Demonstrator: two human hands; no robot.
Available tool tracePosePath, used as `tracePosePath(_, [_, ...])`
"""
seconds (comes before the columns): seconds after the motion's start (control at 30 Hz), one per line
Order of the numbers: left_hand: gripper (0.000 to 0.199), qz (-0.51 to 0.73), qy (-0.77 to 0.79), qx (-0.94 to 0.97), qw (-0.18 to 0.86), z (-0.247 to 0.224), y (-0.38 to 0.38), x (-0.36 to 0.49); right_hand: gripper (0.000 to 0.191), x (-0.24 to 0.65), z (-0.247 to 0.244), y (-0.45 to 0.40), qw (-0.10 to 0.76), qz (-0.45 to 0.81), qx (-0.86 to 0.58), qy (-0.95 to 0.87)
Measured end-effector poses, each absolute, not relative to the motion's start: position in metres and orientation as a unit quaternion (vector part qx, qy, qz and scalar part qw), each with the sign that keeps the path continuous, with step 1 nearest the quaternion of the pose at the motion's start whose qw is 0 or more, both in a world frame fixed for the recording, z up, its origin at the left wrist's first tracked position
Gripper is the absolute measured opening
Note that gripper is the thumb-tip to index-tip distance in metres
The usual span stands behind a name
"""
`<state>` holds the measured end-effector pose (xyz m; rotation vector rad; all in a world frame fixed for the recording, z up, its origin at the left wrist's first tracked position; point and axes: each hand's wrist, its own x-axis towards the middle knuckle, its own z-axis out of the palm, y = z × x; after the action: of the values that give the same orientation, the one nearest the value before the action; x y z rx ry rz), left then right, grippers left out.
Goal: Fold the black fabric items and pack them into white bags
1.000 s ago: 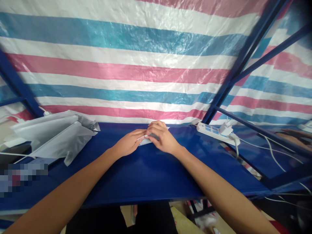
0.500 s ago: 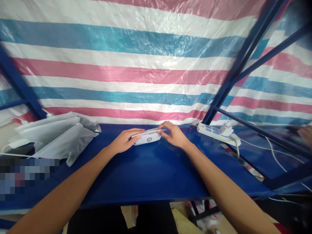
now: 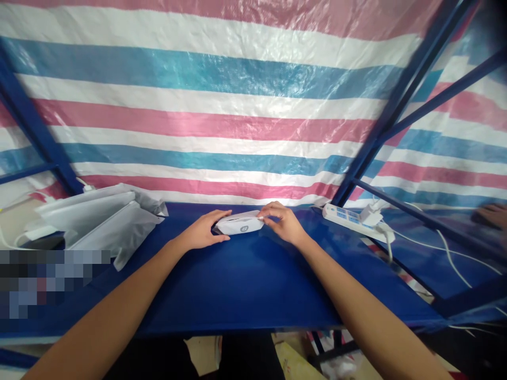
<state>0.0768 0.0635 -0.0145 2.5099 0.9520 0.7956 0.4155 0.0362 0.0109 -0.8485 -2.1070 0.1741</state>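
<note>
A small white plastic bag (image 3: 240, 224) with a round grey mark on its front rests near the back of the blue table (image 3: 237, 285). A dark slit shows along its top edge. My right hand (image 3: 283, 224) pinches the bag's upper right corner between thumb and fingers. At the bag's left end is my left hand (image 3: 204, 230), its thumb and fingers spread apart. Whether its fingertips touch the bag I cannot tell.
Larger grey-white plastic bags (image 3: 122, 216) lie on the left, near a white cable. A power strip (image 3: 352, 221) with plugs stands at the right back. Blue frame bars (image 3: 376, 134) flank a striped sheet (image 3: 222, 100). Another person's hand (image 3: 493, 215) shows at the right edge.
My left hand has loosened from the bag's left end, its thumb coming off the front. The right hand still pinches the right corner. The view has shifted slightly.
</note>
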Motion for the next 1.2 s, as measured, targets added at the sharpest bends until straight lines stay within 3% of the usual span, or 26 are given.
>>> tracePosePath(0.1, [0.068, 0.3, 0.324, 0.882, 0.166, -0.017, 0.065, 0.077, 0.016, 0.416, 0.007, 0.039, 0.426, 0.079, -0.349, -0.831])
tracePosePath(0.23, [0.055, 0.362, 0.307, 0.868, 0.145, -0.02, 0.074, 0.071, 0.034, 0.417, -0.001, 0.042, 0.412, 0.071, -0.386, -0.823])
tracePosePath(0.7, [0.054, 0.376, 0.35, 0.847, 0.135, -0.026, 0.089, 0.056, 0.05, 0.414, -0.019, 0.047, 0.384, 0.103, -0.412, -0.82])
tracePosePath(0.87, [0.06, 0.36, 0.377, 0.837, 0.168, -0.024, 0.086, 0.058, 0.055, 0.408, -0.027, 0.049, 0.418, 0.13, -0.406, -0.802])
tracePosePath(1.0, [0.07, 0.374, 0.351, 0.843, 0.163, -0.019, 0.076, 0.064, 0.045, 0.401, -0.027, 0.049, 0.447, 0.11, -0.395, -0.795])
tracePosePath(1.13, [0.043, 0.381, 0.287, 0.866, 0.147, -0.013, 0.067, 0.072, 0.026, 0.396, -0.023, 0.048, 0.474, 0.068, -0.381, -0.791])
tracePosePath(1.2, [0.039, 0.379, 0.267, 0.875, 0.137, -0.011, 0.063, 0.076, 0.02, 0.395, -0.021, 0.046, 0.473, 0.048, -0.366, -0.8])
